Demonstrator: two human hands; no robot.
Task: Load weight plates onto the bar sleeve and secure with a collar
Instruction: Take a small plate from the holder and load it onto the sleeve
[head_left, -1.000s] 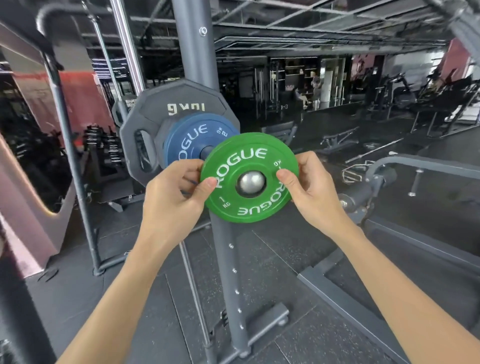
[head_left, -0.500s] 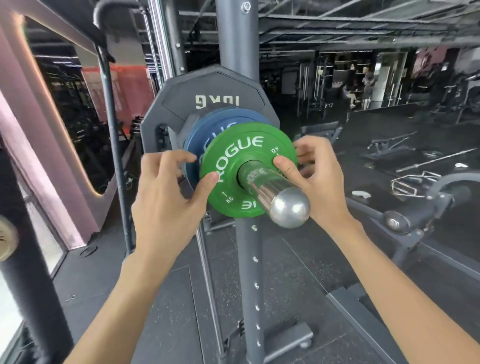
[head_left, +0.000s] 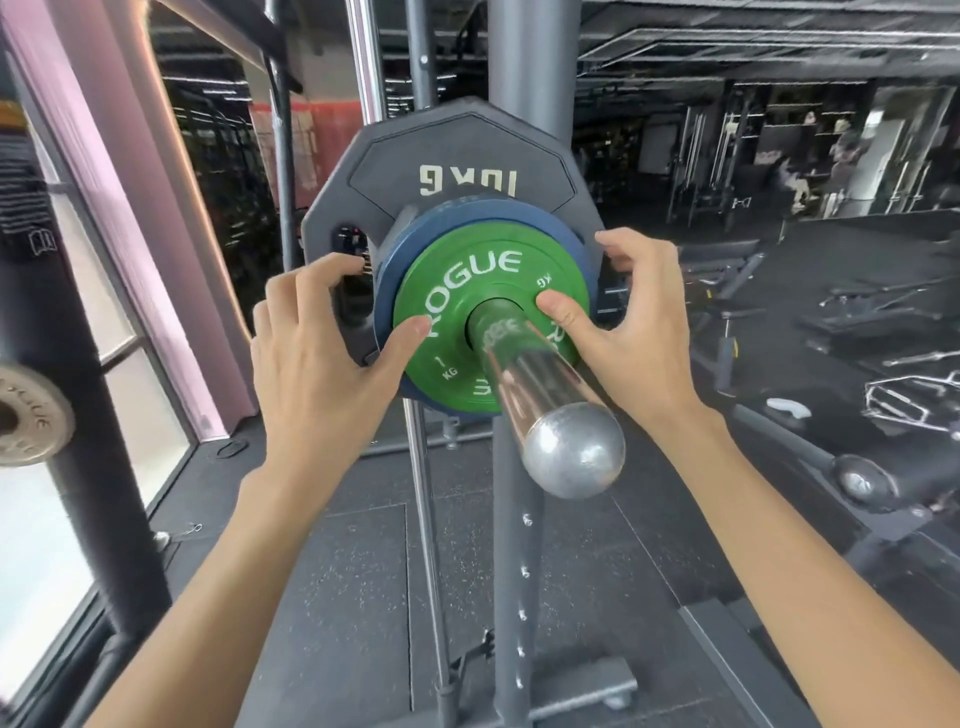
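Observation:
A green 1 kg Rogue plate (head_left: 467, 291) sits on the chrome bar sleeve (head_left: 540, 384), flush against a larger blue plate (head_left: 493, 210). Behind both is a black 10 kg plate (head_left: 457, 150). My left hand (head_left: 317, 353) presses its thumb on the green plate's left face, and its fingers reach past the blue rim toward the black plate. My right hand (head_left: 628, 322) presses its thumb on the green plate's right face, with its fingers spread beyond the blue rim. The sleeve's rounded end sticks out toward me, bare.
A grey rack upright (head_left: 519, 62) stands behind the plates, its base on the rubber floor. A small grey plate (head_left: 26, 421) hangs on a post at the left. Benches (head_left: 857, 306) and a padded roller (head_left: 883, 478) stand to the right.
Both hands slid the green plate from the sleeve's tip along the sleeve until it met the blue plate. The grip on its rim gave way to thumbs pressing its face.

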